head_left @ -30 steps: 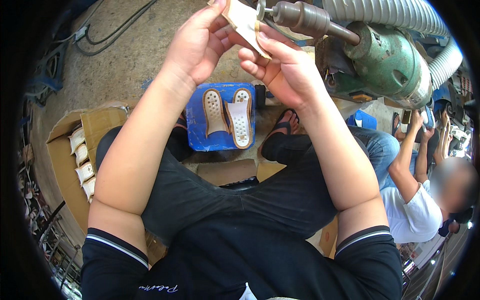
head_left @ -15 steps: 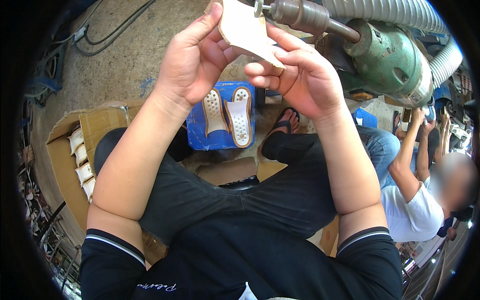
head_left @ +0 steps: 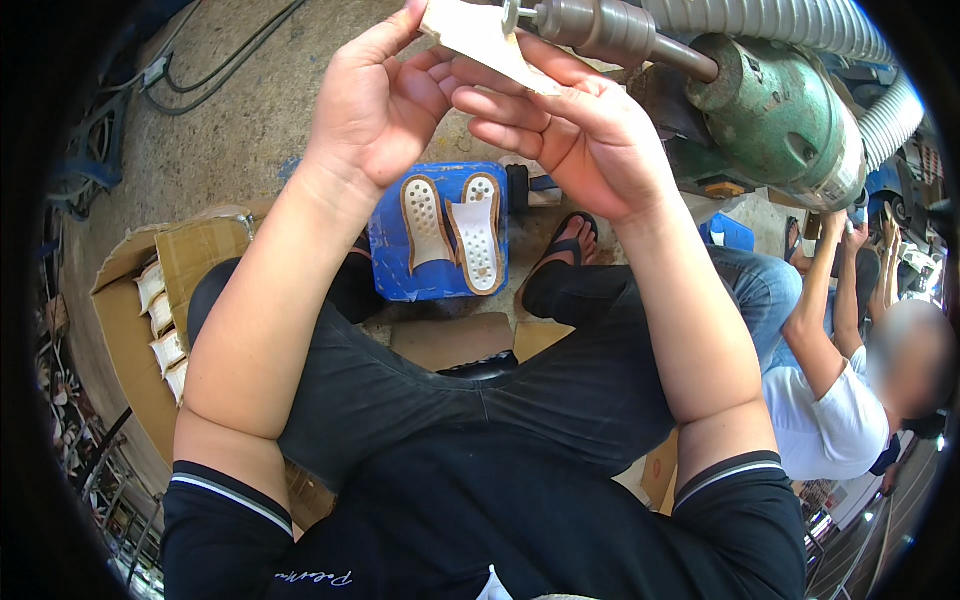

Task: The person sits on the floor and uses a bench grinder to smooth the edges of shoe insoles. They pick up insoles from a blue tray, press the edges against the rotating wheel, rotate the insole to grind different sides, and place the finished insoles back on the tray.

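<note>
A curved cream-coloured shell piece (head_left: 475,38) with a rough brown edge is held up at the top. My left hand (head_left: 375,115) grips its left side, thumb on the upper corner. My right hand (head_left: 595,135) pinches its lower right corner between thumb and fingers. The piece's upper right edge meets a small round tool head (head_left: 511,14) on a brown spindle (head_left: 590,28), though exact contact is hard to tell. That spindle extends from a green motor (head_left: 775,120). The top of the piece lies close to the picture's edge.
Below my hands, two perforated white shell pieces (head_left: 428,225) with brown edges lie on a blue stool (head_left: 388,288). A cardboard box (head_left: 205,260) of similar pieces stands at left. Grey ribbed hoses (head_left: 770,18) run behind the motor. A co-worker (head_left: 825,425) sits at right.
Both hands and the shell piece have moved slightly up and left. The piece is tilted more, so its face looks shorter and its lower right corner sits higher.
</note>
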Tool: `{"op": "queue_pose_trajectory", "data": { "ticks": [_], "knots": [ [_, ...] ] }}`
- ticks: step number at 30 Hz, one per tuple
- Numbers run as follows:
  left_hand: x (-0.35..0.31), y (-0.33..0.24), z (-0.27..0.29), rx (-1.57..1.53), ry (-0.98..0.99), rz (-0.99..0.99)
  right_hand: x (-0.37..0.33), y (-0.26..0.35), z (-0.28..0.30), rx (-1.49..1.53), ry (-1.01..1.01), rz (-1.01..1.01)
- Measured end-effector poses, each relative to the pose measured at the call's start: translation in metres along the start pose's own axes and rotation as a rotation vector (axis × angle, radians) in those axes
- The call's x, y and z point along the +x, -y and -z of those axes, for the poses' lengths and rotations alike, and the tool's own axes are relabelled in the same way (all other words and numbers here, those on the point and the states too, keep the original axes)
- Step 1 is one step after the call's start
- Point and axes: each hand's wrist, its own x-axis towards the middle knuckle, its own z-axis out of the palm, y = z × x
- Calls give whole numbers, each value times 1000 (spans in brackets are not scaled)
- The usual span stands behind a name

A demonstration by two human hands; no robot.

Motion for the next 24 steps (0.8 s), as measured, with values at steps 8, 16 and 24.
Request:
{"op": "queue_pose_trajectory", "data": {
  "ticks": [8, 16, 24],
  "knots": [
    [13, -3, 2, 36, -14, -66, 11, -2, -1, 30, -71, 24],
    [33, -9, 16, 38, -68, -57, 22, -10, 3, 94, -112, 32],
    [39, -2, 37, 2, -156, -82, 13, -15, 7, 85, -386, -165]
  ]
}}
